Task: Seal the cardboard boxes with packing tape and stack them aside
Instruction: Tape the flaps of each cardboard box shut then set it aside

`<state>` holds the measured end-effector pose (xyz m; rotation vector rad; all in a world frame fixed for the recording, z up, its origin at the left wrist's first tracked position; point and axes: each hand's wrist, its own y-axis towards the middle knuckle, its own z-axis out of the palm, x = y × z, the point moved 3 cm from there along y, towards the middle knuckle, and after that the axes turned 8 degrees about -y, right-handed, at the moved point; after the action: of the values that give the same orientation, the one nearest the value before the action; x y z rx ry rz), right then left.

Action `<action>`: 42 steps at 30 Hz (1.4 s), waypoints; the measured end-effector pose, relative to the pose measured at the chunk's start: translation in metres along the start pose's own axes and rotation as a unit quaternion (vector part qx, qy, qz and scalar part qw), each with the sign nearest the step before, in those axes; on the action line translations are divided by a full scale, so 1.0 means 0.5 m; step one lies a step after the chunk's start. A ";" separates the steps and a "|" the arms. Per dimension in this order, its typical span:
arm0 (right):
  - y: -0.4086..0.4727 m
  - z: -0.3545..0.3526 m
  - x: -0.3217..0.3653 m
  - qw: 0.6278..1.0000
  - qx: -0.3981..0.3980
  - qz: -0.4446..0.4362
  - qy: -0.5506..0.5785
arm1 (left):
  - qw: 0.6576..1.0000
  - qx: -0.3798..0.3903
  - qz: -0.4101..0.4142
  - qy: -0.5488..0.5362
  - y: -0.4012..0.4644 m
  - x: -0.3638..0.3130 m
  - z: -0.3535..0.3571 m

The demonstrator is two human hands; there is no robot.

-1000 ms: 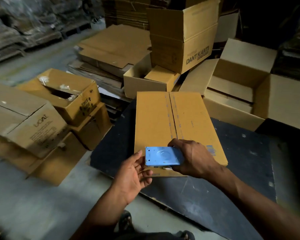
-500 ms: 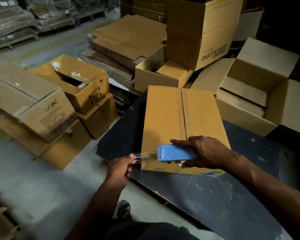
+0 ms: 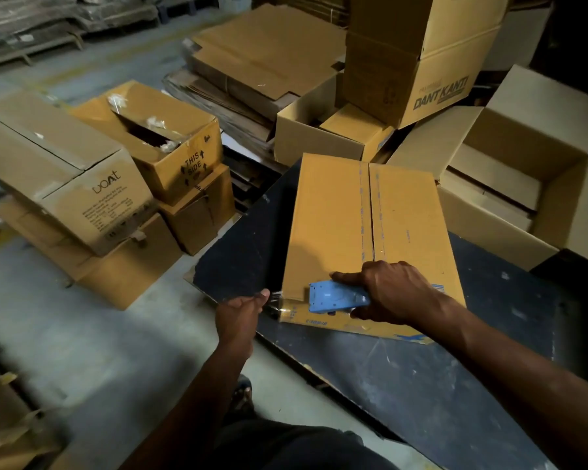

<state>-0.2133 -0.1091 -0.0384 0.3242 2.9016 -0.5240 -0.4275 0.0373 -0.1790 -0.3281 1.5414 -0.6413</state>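
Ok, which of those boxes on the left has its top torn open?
The box printed "THIS SIDE", stacked behind the boAt box. Its top shows a dark ragged hole with loose tape scraps; the boAt box's flaps lie closed.

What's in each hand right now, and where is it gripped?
Right hand grips the blue tape dispenser round its rear body. Left hand pinches the tape's free end at the box's near-left corner.

"DANT KANTI" is printed dark on the side of the tall carton (image 3: 418, 59) at the back. "boAt" sits on the face of the long box (image 3: 58, 171) at left; its smaller print is unreadable. "THIS SIDE" with up arrows marks the torn-open box (image 3: 170, 144) beside it.
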 end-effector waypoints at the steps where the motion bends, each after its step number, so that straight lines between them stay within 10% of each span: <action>1: 0.003 -0.001 0.001 1.000 0.003 0.000 -0.003 | 1.000 0.004 -0.010 -0.001 0.004 0.006 0.001; 24: 0.045 -0.019 0.054 0.990 0.056 -0.032 -0.123 | 0.933 0.177 -0.314 0.028 0.060 0.119 0.020; 27: 0.040 -0.013 0.061 0.989 0.045 -0.049 -0.130 | 0.974 0.093 -0.198 0.053 0.070 0.081 0.007; 29: 0.037 -0.002 0.066 0.987 0.024 -0.074 -0.139 | 0.989 0.035 0.043 0.137 0.066 0.034 -0.008; 31: 0.036 0.006 0.061 0.986 0.006 -0.097 -0.137 | 0.908 0.079 0.345 0.224 0.014 -0.021 0.003; 35: 0.031 0.009 0.053 0.982 -0.015 -0.141 -0.126 | 0.589 0.211 0.664 0.409 -0.006 0.033 0.060; 42: 0.016 -0.014 0.051 0.978 0.068 -0.136 -0.141 | 0.515 0.182 0.745 0.383 0.035 0.044 0.063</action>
<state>-0.2369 -0.0947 -0.0401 -0.1247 2.6494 -0.7467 -0.3956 0.0326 -0.2064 1.7420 1.7356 0.4378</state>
